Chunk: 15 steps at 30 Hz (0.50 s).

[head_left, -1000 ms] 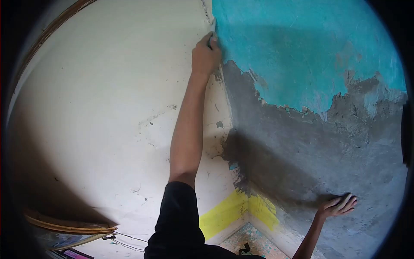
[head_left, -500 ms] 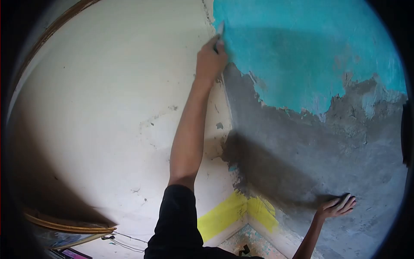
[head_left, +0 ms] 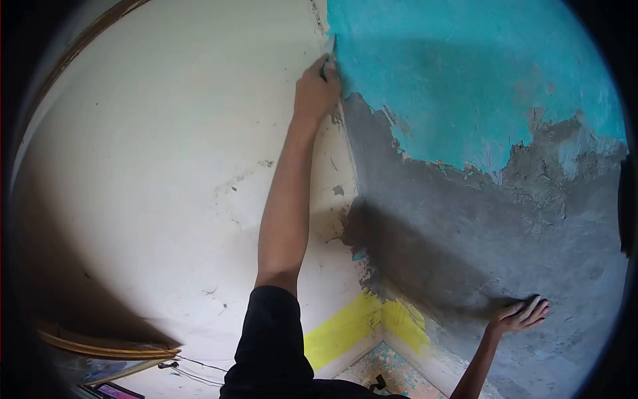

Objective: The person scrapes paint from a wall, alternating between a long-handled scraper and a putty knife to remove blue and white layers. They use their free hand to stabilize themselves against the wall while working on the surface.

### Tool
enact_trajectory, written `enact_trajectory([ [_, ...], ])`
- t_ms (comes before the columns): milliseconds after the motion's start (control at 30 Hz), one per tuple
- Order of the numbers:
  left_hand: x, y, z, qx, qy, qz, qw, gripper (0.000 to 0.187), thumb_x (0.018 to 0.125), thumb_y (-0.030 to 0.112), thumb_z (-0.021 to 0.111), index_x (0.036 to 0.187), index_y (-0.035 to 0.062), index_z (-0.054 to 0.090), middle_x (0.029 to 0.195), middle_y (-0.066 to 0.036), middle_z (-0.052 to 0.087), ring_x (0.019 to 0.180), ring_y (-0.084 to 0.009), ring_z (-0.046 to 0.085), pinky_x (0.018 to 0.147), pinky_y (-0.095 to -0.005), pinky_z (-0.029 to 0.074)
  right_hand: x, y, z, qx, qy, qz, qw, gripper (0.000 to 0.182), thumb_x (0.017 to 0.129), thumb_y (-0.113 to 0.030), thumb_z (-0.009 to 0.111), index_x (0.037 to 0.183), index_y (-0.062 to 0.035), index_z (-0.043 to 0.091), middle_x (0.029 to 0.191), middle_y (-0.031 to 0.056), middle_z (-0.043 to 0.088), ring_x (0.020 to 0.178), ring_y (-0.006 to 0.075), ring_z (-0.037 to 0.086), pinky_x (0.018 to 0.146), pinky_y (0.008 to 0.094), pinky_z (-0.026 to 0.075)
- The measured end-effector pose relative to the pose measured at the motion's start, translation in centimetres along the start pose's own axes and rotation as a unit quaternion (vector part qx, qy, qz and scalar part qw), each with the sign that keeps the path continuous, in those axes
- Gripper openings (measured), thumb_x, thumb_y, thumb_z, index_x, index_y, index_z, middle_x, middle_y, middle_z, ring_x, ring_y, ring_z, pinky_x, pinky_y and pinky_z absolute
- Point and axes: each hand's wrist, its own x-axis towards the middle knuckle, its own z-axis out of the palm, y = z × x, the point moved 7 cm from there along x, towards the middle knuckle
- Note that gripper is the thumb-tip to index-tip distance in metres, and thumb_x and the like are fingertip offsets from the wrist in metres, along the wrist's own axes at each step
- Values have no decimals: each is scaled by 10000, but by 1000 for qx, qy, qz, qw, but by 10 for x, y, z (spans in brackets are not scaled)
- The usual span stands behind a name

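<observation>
My left hand (head_left: 317, 90) reaches up to the wall corner, its fingers wrapped round the handle of a scraper (head_left: 330, 45). The scraper's narrow blade points upward at the border between the cream wall (head_left: 173, 146) and the turquoise paint (head_left: 432, 73). Most of its handle is hidden in my fist. Lower down on the right, my right hand (head_left: 518, 315) lies against the bare grey wall (head_left: 452, 233) with fingers stretched out, holding nothing I can see.
Ragged paint edges and chipped patches run down the corner. A yellow band (head_left: 342, 330) crosses both walls near the bottom, above a speckled floor (head_left: 379, 364). At lower left are a curved wooden-edged object (head_left: 109, 347) and thin cables (head_left: 199, 366). A dark object (head_left: 625, 206) stands at the right edge.
My left hand and the scraper have shifted slightly left, and the blade now sits closer to the corner line. My right hand stays in place on the grey wall.
</observation>
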Motion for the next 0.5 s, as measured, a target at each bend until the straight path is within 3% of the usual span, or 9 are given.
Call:
enact_trajectory([
  [100, -51, -3, 9, -7, -73, -57, 996, 426, 961, 272, 492, 1300, 26, 571, 1151, -279, 635, 1112, -391, 612, 957, -400, 464, -1, -2, -4, 14, 15, -13, 1000, 434, 995, -210, 397, 1312, 51, 538, 1423, 216, 468, 1371, 351, 391, 1171, 467, 160],
  [167, -61, -11, 15, -42, -23, -31, 998, 394, 943, 230, 514, 1272, 28, 588, 1032, -292, 653, 967, -418, 652, 855, -437, 510, 0, -1, -1, 5, -5, 3, 1000, 436, 996, -213, 395, 1312, 51, 538, 1425, 212, 467, 1371, 348, 391, 1171, 471, 160],
  [200, -52, -19, 16, -38, 29, 21, 999, 385, 942, 213, 518, 1273, 27, 588, 1015, -289, 657, 960, -414, 655, 845, -428, 511, 2, -2, 0, 4, 1, 1, 1000, 436, 996, -213, 395, 1312, 51, 538, 1425, 212, 467, 1371, 348, 391, 1171, 471, 160],
  [233, -47, -17, 13, -40, 32, 18, 999, 385, 942, 213, 518, 1273, 27, 588, 1015, -289, 657, 960, -414, 655, 845, -428, 511, 3, -3, -1, 12, 13, -5, 1000, 439, 997, -219, 395, 1319, 42, 538, 1428, 204, 469, 1378, 342, 381, 1165, 478, 163],
  [300, -39, -15, 10, -47, -27, -41, 998, 387, 943, 218, 523, 1272, 24, 590, 1014, -288, 658, 951, -412, 658, 844, -421, 509, 1, -5, 0, 23, 22, -8, 999, 443, 998, -226, 395, 1327, 34, 538, 1431, 197, 470, 1386, 335, 371, 1159, 485, 165],
  [500, -33, -32, 14, -83, -59, -34, 994, 381, 945, 236, 527, 1280, 73, 601, 997, -284, 664, 906, -395, 670, 825, -406, 509, 3, -4, -2, 7, 3, -1, 1000, 435, 993, -211, 403, 1316, 49, 533, 1426, 220, 463, 1379, 361, 374, 1167, 485, 159],
])
